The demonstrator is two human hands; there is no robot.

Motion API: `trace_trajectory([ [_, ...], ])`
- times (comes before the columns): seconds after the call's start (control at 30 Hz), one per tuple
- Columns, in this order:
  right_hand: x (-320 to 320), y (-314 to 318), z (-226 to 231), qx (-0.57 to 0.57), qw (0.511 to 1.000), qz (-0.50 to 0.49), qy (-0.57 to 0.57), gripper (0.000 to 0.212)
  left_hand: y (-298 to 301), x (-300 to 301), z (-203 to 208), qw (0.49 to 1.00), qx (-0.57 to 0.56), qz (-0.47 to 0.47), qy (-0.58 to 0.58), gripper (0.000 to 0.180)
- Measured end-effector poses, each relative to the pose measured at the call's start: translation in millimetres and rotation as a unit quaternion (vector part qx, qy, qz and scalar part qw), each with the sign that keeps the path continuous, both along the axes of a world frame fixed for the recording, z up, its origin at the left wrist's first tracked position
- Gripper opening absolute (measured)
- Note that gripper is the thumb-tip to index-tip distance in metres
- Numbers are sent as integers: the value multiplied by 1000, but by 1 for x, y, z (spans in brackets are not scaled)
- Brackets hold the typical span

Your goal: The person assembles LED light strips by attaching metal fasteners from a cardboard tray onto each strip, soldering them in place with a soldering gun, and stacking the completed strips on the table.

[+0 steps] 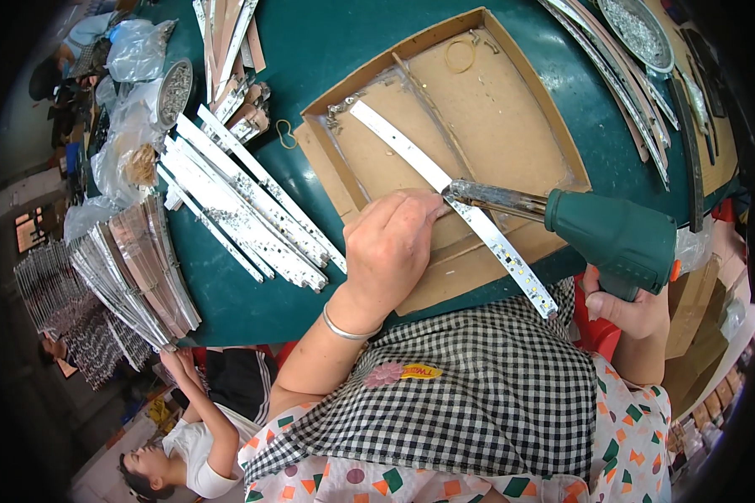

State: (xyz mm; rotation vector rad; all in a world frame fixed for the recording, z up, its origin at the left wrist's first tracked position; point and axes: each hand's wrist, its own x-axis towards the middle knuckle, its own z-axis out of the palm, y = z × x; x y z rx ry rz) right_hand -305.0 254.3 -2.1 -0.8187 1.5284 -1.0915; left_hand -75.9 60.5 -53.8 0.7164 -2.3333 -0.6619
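Observation:
My right hand [625, 306] grips a green soldering gun [617, 239] by its handle, low at the right. The gun's dark metal tip reaches left to the middle of a long white LED strip [486, 235]. This strip lies slantwise across a shallow cardboard box [512, 159], its near end with chips and yellow LEDs hanging over the box's front edge. My left hand [394, 243] is closed, its fingertips pinched beside the strip, close to the gun's tip. Whatever is between those fingertips is hidden.
Left of the box lies a pile of white LED strips [243, 210]; bundled strips [138, 272] lie farther left. A bowl of small parts [174, 92] stands behind. More strips [621, 92] and another bowl [637, 32] are at the back right. A person [197, 453] handles strips at lower left.

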Motion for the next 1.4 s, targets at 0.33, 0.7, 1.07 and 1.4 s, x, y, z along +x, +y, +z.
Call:
trace_trajectory([
  [0.33, 5, 0, 0, 6, 997, -48, -60, 35, 1, 0, 0, 1000, 6, 19, -23, 14],
  [0.7, 6, -1, 1, 11, 992, -66, -106, 37, 1, -1, 2, 999, 8, 12, -45, 12],
  [1.07, 7, -9, -7, -79, 982, -119, -121, 63, 0, -1, 2, 1000, 10, 14, -22, 13],
  [1.4, -10, -6, -13, -189, 956, -171, -142, 83, 0, 1, 7, 999, 37, 21, 0, 15],
])
